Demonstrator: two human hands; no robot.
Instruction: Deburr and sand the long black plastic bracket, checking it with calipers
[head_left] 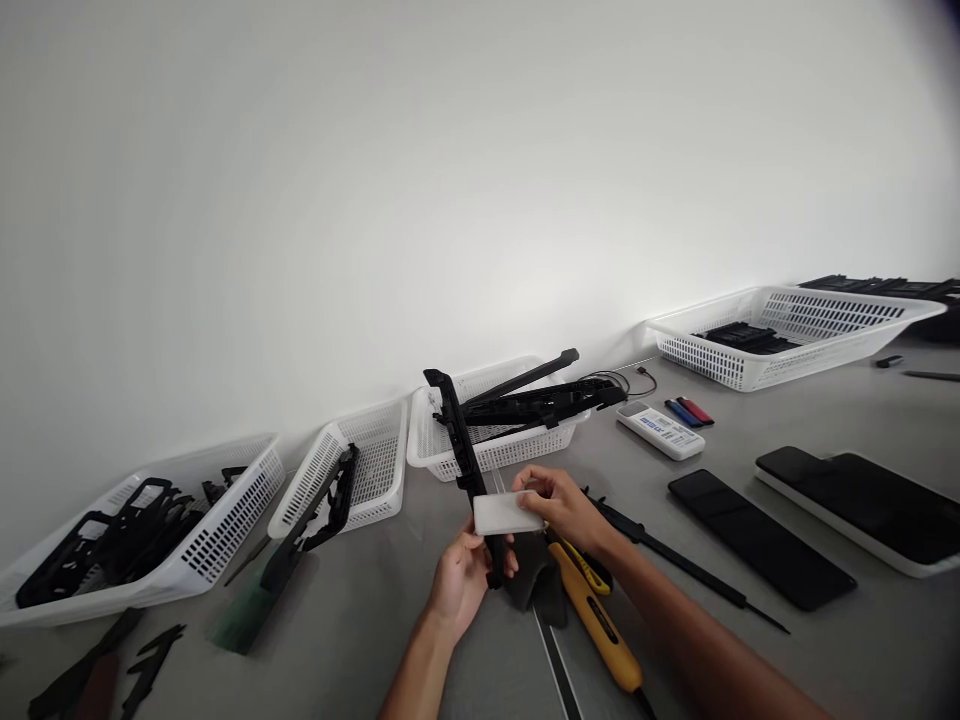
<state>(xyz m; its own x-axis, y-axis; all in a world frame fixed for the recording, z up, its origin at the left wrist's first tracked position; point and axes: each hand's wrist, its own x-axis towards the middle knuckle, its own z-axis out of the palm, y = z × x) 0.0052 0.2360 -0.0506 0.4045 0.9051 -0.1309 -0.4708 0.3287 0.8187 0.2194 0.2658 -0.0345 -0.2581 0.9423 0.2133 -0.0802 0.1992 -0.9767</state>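
Observation:
Near the lower centre, my left hand (459,582) is closed round the lower end of a long black plastic strip (460,440), which stands up at a tilt. My right hand (564,505) pinches a white rectangular block (498,514) between thumb and fingers. The block lies across the front of the strip, hiding part of it; whether the two touch I cannot tell. Below my right hand, on the grey table, are a yellow-handled corded tool (600,622), a yellow cutter (583,568) and a dark cloth (541,585).
White baskets of black plastic parts line the wall: left (225,535), middle-left (375,455), centre (491,455), right (739,375). On the right are a white labelled device (660,430), black panels (757,535) and a thin black rod (675,560). A green-bristled brush (251,605) lies left.

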